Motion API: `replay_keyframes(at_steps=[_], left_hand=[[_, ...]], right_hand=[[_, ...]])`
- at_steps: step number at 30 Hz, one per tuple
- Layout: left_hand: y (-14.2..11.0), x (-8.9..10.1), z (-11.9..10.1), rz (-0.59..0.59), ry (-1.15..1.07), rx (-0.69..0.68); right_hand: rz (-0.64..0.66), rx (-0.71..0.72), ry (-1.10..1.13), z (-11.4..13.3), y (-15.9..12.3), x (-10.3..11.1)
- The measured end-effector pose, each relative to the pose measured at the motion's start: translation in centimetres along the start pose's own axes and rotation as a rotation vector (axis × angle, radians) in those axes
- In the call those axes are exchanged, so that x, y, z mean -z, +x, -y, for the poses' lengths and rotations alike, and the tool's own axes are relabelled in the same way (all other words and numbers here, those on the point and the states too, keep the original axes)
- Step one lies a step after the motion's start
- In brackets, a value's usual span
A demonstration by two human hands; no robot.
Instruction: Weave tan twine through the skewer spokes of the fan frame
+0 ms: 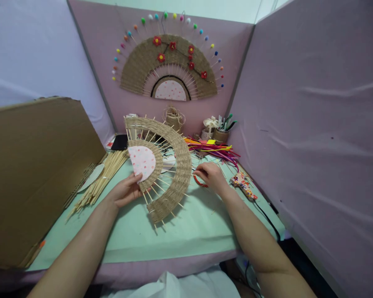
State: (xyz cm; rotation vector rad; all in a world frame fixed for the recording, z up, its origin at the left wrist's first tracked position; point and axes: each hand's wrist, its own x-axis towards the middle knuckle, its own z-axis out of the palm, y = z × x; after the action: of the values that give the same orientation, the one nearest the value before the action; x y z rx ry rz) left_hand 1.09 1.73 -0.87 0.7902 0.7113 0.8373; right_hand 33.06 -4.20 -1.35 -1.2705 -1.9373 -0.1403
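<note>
My left hand [129, 191] grips the lower inner edge of a woven twine fan [182, 159], thumb over its spotted half-round centre [143, 162]. Thin wooden sticks run out from the centre through the wide woven band, their tips poking past the outer edge. The fan is held up, tilted, above the green tabletop. My right hand [210, 177] is closed close to the fan's right outer edge, by a stick tip. Whatever it pinches is too small to make out. Under its fingers shows a red-orange handle [200, 182], apparently of scissors.
A finished fan [136, 66] with red flowers and pom-pom tips hangs on the back wall. Wooden sticks [104, 176] and a cardboard sheet [34, 174] are at left. Coloured pipe cleaners [216, 150], twine [173, 118], a pot of pens [221, 135] and a corded glue gun [243, 185] sit right and behind.
</note>
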Motion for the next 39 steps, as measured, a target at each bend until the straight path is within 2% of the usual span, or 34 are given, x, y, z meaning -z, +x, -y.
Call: replay_keyframes(at_steps=[6,14,24,28,34,39], left_hand=[[-0.2,-0.1,-0.3,-0.035,0.029,-0.006],[-0.4,0.0,-0.7,-0.090,0.013,-0.009],[-0.4,0.3,-0.8,-0.091,-0.028,0.023],[-0.5,0.5,-0.8,-0.049,-0.002,0.017],[-0.4,0.9,-0.8,-0.052,-0.019,0.017],[-0.6,0.8,-0.8,-0.056,-0.007,0.014]], right_hand=[[-0.021,0.080,-0.031,0.2,0.2,0.4],[-0.011,0.087,-0.007,0.6,0.5,0.5],[-0.065,-0.077,0.036,0.7,0.1,0.4],[-0.028,-0.116,0.146,1.0,0.2,0.0],[-0.029,-0.221,0.274,1.5,0.2,-0.3],[0.061,-0.331,0.500,1.1,0.1,-0.7]])
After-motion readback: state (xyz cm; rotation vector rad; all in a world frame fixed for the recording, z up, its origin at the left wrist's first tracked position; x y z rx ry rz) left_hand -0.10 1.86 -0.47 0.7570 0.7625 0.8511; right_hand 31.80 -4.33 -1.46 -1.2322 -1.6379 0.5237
